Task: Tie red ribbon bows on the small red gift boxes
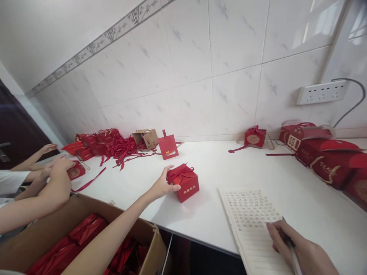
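Note:
My left hand [164, 185] grips the near left side of a small red gift box [187, 188], thumb on its front and fingers behind. The box stands on the white table, tied with a red ribbon bow and printed with gold characters. My right hand [301, 244] is closed around a pen [289, 244], over a lined notebook [252, 229]. Rows of handwritten entries fill the upper part of the page; the lower lines are blank. The pen's tip is hidden by my fingers.
An open cardboard carton [114, 208] with red boxes stands at the table's front left. Co-workers' hands [61, 168] handle a red box beyond it. Red ribbons [123, 149], a small carton [149, 138] and a red card [168, 146] lie along the wall. More red boxes [323, 160] stand right.

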Motion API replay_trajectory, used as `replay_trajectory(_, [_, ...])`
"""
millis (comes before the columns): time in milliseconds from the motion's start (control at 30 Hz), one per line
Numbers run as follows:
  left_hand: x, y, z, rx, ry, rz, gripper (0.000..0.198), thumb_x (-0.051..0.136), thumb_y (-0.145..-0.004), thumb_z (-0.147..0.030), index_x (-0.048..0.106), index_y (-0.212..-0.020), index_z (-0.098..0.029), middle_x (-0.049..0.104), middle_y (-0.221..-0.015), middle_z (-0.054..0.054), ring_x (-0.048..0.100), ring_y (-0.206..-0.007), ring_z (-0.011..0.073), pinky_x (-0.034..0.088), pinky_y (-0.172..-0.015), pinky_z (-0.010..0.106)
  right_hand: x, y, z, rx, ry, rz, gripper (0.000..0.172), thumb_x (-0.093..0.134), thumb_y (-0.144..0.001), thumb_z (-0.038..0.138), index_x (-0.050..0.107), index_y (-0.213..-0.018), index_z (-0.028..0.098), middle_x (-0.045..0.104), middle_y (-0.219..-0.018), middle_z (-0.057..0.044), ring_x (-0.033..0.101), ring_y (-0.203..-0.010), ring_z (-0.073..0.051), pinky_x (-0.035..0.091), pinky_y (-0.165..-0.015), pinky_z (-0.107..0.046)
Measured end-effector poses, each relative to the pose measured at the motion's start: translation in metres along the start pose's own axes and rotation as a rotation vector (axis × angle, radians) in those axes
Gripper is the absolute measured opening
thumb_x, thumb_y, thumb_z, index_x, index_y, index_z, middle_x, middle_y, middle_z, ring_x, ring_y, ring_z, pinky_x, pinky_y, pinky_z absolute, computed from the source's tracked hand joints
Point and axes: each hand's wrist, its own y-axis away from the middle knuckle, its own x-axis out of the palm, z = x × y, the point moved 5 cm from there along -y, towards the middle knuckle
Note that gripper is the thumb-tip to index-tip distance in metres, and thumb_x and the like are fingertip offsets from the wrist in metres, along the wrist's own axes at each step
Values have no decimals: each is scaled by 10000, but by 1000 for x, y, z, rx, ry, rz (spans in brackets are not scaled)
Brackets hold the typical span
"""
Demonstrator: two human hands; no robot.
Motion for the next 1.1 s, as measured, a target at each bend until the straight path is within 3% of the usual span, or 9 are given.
replay_trajectory(133, [44,12,-28,97,39,277,932,756,-605,-398,239,-1361,-228,402,-1378,129,408,-1260,280,336,-1044,417,1,-12,21,-7,-37,311,372,359,-837,549,501,-690,240,582,-524,-10,588,-482,-196,418,-475,-260])
replay_trajectory(267, [68,1,-49,134,14,385,872,761,-607,-361,307,-1341,-232,325,-1430,117,343,-1305,272,294,-1074,405,-8,-51,53,-63,-136,388,324,432,-840,516,522,-768,214,608,-606,-37,568,-516,-189,410,-513,-280])
replay_trajectory(367, [81,-20,-59,135,47,444,847,759,-609,-331,330,-1330,-213,354,-1410,135,374,-1283,271,313,-1056,408,-1,-91,69,-7,-370,470,390,487,-801,582,523,-820,194,609,-702,-50,551,-511,-165,413,-456,-269])
replay_trajectory(467, [95,-41,-68,137,89,544,814,761,-607,-319,368,-1313,-224,386,-1392,129,400,-1266,272,343,-1029,407,12,-124,76,-41,-619,464,410,554,-759,592,512,-776,184,592,-772,-61,582,-722,-191,470,-570,-280])
replay_trajectory(533, [102,-54,-74,128,88,606,787,767,-598,-315,408,-1294,-240,402,-1384,119,412,-1255,279,355,-1013,415,19,-135,73,-44,-727,413,410,582,-747,582,494,-748,182,559,-731,-28,556,-697,-165,464,-613,-284])
replay_trajectory(667, [118,-76,-85,91,127,699,711,769,-584,-312,490,-1235,-257,511,-1283,94,503,-1158,267,414,-934,390,25,-138,56,-2,-812,288,422,610,-728,578,476,-745,179,479,-629,24,473,-584,-121,414,-555,-256])
replay_trajectory(800, [137,-93,-93,98,282,664,402,614,-720,-476,607,-1015,-203,637,-1019,66,592,-952,215,449,-825,330,27,-133,46,39,-887,245,419,607,-738,573,451,-729,184,455,-633,30,460,-582,-115,405,-538,-244])
replay_trajectory(967, [147,-100,-84,133,359,442,393,695,-644,-379,572,-966,-190,627,-950,40,598,-832,194,452,-730,299,35,-137,41,79,-901,233,439,626,-722,581,423,-692,193,460,-616,30,470,-557,-120,409,-523,-252])
replay_trajectory(1100, [141,-94,-76,159,476,425,438,657,-682,-388,540,-1059,-199,614,-1035,56,592,-901,210,451,-759,303,36,-138,40,78,-888,227,414,603,-754,569,441,-707,191,477,-617,22,494,-568,-127,438,-534,-260])
